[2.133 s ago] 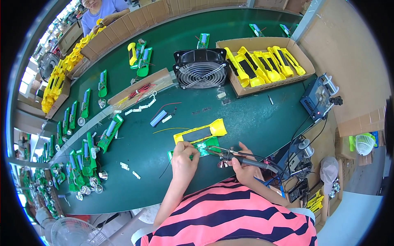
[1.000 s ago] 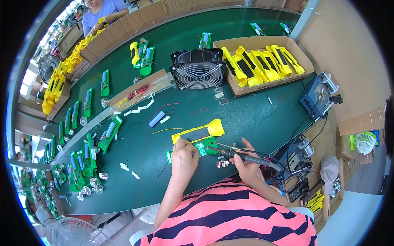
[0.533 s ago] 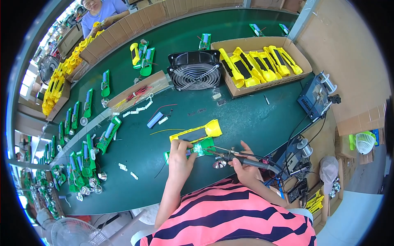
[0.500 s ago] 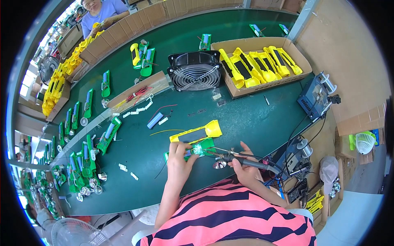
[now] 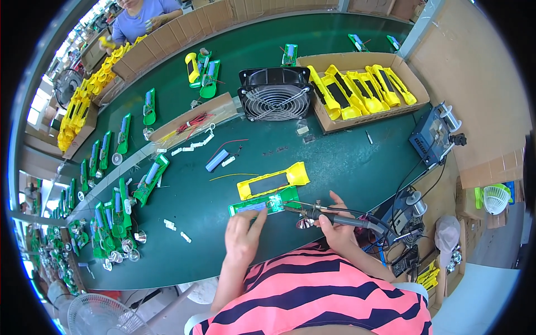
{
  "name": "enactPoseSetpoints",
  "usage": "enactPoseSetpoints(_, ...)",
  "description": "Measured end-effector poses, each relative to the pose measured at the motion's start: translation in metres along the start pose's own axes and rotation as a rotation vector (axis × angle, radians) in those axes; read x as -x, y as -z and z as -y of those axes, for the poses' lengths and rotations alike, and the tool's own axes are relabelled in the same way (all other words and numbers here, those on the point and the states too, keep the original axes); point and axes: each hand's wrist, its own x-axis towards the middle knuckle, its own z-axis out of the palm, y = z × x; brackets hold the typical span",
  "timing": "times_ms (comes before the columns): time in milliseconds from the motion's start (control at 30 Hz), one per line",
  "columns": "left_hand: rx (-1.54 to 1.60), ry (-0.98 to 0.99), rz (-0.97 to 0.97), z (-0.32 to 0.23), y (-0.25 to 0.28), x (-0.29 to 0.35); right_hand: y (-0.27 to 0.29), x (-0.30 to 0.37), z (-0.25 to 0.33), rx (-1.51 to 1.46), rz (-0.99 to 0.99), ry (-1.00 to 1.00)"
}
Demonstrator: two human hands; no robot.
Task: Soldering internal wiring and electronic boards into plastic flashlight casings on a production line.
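Observation:
A green lamp housing (image 5: pixel 290 194) with a blue battery cell and a small circuit board lies in front of me. The fingers of my left hand (image 5: pixel 243 234) are bent at its near edge, thumb and fingertips overlapping that edge. My right hand (image 5: pixel 338 230) is closed around a soldering iron (image 5: pixel 340 220), whose tip points left at the board end of the housing. A thin metal piece, perhaps solder wire, reaches toward the board above the iron. Below the iron's front sits a shiny round reflector (image 5: pixel 305 223). A yellow housing (image 5: pixel 272 182) with a dark panel lies just beyond the green one.
A black fan (image 5: pixel 274 96) stands beyond, beside a carton (image 5: pixel 363 122) of yellow housings. Soldering stations (image 5: pixel 427 137) stand at right. Several green housings with cells and reflectors line the left. A loose blue cell (image 5: pixel 217 161) and wires lie mid-table. Another person sits across, behind cardboard.
My left hand has drawn back toward me, showing more of the green housing and its cell. The soldering iron stays near the board. The whole view has shifted slightly.

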Motion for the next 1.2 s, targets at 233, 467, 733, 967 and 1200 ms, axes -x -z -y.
enactPoseSetpoints(233, 0.193, 0.08, 0.018, 0.0, -0.028, -0.002, 0.004, 0.001, -0.002, 0.023, -0.006, -0.024)
enactPoseSetpoints(467, 0.083, 0.003, 0.154, -0.003, -0.021, -0.014, 0.001, -0.002, 0.003, 0.009, -0.021, -0.001)
enactPoseSetpoints(733, 0.051, -0.056, 0.244, 0.0, -0.02, -0.018, -0.001, -0.003, -0.006, 0.066, -0.008, 0.084)
enactPoseSetpoints(967, 0.047, -0.039, 0.276, -0.002, -0.017, -0.022, -0.004, -0.005, -0.009, 0.108, -0.011, 0.153)
enactPoseSetpoints(1200, 0.041, -0.023, 0.29, -0.003, -0.015, -0.023, -0.005, -0.003, -0.01, 0.048, -0.027, 0.086)
